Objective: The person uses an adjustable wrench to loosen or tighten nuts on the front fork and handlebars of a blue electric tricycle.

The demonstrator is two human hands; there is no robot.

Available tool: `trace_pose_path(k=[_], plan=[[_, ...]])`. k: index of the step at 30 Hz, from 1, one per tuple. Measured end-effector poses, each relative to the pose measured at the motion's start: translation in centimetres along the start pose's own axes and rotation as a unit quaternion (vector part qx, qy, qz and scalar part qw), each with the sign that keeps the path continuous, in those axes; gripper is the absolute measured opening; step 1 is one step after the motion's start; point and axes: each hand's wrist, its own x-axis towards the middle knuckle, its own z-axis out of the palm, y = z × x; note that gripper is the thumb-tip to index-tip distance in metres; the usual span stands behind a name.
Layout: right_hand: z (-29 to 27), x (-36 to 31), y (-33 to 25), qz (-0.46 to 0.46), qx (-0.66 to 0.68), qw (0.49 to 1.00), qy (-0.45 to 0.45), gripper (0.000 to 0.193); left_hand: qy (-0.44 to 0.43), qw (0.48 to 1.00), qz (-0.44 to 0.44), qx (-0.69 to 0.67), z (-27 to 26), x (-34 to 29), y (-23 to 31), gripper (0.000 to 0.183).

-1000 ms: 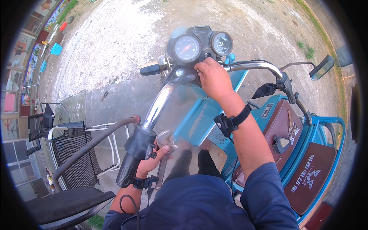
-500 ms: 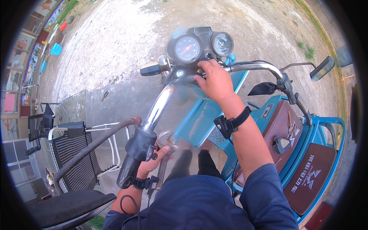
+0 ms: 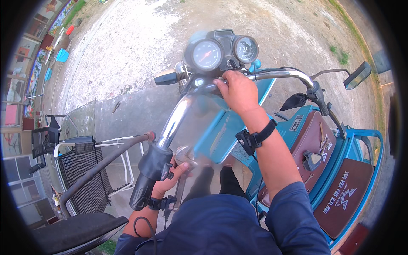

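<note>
My right hand (image 3: 241, 92) is at the middle of the chrome handlebar (image 3: 173, 119), just below the round gauges (image 3: 207, 55). Its thumb and fingers close around a small bolt on the handlebar clamp, mostly hidden by the fingertips. To the left of them, a second shiny bolt (image 3: 199, 82) sits uncovered. Lower down, my left hand (image 3: 170, 182) grips a metal wrench (image 3: 180, 187) beside the left handlebar grip (image 3: 144, 189). The wrench's silver head points up and looks smeared. The handlebar grip hides part of that hand.
The blue vehicle's brown seat (image 3: 297, 161) lies to the right, with a wrench (image 3: 325, 138) and a grey triangular part (image 3: 312, 160) on it. A mirror (image 3: 358, 76) juts out at the far right. On the left stand a mesh chair (image 3: 83, 174) and a black mirror (image 3: 78, 227).
My right hand has drawn slightly down, its fingers curling closer around the clamp bolt. The left hand keeps the wrench in almost the same place.
</note>
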Motion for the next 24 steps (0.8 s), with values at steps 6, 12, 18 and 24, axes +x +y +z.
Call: trace_pose_path(k=[6, 12, 18, 24], plan=[[1.0, 0.2, 1.2, -0.055, -0.007, 0.998, 0.019, 0.019, 0.005, 1.0, -0.012, -0.01, 0.3, 0.1, 0.3, 0.044], [0.7, 0.0, 0.7, -0.019, 0.021, 0.999, 0.015, 0.016, 0.006, 1.0, -0.005, -0.01, 0.4, 0.2, 0.2, 0.043], [0.9, 0.0, 0.7, -0.058, 0.03, 0.997, 0.027, 0.015, 0.011, 1.0, -0.019, -0.018, 0.3, 0.2, 0.1, 0.041], [0.0, 0.2, -0.2, 0.036, 0.029, 0.998, -0.035, 0.014, 0.012, 0.999, -0.011, -0.028, 0.4, 0.2, 0.3, 0.041]])
